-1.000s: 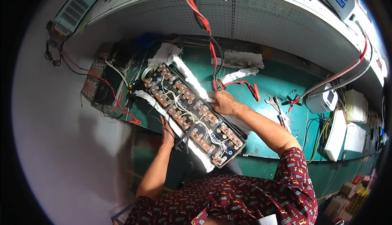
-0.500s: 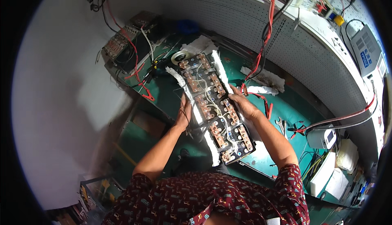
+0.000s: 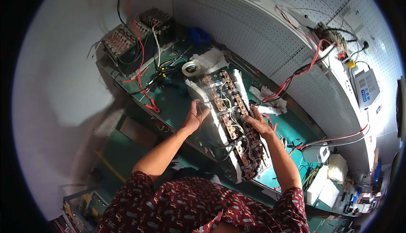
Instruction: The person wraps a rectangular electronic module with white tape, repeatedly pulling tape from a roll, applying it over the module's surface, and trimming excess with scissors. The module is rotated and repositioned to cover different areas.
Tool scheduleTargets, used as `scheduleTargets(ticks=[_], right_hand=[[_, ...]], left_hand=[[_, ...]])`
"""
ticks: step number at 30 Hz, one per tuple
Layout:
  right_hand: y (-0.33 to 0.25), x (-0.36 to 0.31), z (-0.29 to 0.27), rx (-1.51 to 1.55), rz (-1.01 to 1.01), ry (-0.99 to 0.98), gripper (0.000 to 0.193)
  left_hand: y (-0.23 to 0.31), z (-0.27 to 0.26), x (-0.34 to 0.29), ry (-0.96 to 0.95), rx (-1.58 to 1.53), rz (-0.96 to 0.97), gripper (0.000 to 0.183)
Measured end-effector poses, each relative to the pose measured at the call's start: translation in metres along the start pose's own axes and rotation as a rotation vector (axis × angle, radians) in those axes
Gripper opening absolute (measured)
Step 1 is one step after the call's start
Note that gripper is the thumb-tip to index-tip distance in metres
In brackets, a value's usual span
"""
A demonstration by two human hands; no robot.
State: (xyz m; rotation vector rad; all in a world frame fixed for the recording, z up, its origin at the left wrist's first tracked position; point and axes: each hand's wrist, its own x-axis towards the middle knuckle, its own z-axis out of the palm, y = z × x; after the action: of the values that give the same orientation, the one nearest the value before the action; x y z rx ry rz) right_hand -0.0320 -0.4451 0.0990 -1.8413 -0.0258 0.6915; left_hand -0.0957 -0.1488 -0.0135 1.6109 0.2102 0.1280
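Observation:
A long battery pack [image 3: 229, 125] lies slantwise over the front edge of the green bench, its top showing rows of copper busbars, bolts and thin pale wires. White padded strips [image 3: 239, 85] run along both long sides. My left hand [image 3: 197, 115] presses on the pack's left side, thumb and fingers partly spread against it. On the opposite side my right hand [image 3: 259, 123] grips the edge, with fingertips over the busbars. The pack is held between both hands and looks tilted, its dark left side showing. The undersides of both hands are hidden.
At the far left stand other battery packs [image 3: 122, 40] with red and black leads. A tape roll [image 3: 191, 68] sits beyond the pack. Red clamps [image 3: 153, 106] lie on the bench [image 3: 169, 110]. Right of the pack are a white device [image 3: 316, 153] and cables. A perforated panel [image 3: 253, 30] backs the bench.
The pack has tipped, so more of its left side shows, and its near end has swung slightly. Both hands stay on its sides. The whole view has shifted with the head.

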Motion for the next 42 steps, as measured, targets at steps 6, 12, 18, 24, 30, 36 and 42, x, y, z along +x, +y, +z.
scheduleTargets(ticks=[6, 12, 18, 24, 30, 36, 42], right_hand=[[-0.011, 0.011, 0.007, -0.081, 0.094, 0.066, 0.113], [-0.010, 0.014, 0.013, -0.115, 0.136, 0.154, 0.106], [-0.026, 0.009, 0.015, -0.154, 0.163, 0.134, 0.107], [0.000, 0.033, 0.000, -0.208, 0.104, 0.173, 0.104], [-0.019, 0.042, 0.012, -0.134, 0.049, 0.141, 0.065], [-0.025, 0.051, 0.029, -0.152, 0.150, 0.195, 0.110], [-0.055, 0.045, 0.050, -0.168, 0.138, 0.198, 0.097]], left_hand=[[-0.020, 0.001, 0.023, -0.110, -0.316, -0.012, 0.103], [-0.017, -0.012, 0.036, -0.224, -0.282, -0.057, 0.110], [-0.018, 0.000, 0.017, -0.101, -0.380, -0.072, 0.128], [-0.019, -0.003, 0.029, -0.099, -0.310, -0.037, 0.100], [-0.016, 0.001, 0.025, -0.069, -0.049, -0.010, 0.092], [0.007, -0.014, 0.023, -0.354, -0.347, -0.044, 0.110], [0.019, -0.042, 0.023, -0.539, -0.433, -0.155, 0.104]])
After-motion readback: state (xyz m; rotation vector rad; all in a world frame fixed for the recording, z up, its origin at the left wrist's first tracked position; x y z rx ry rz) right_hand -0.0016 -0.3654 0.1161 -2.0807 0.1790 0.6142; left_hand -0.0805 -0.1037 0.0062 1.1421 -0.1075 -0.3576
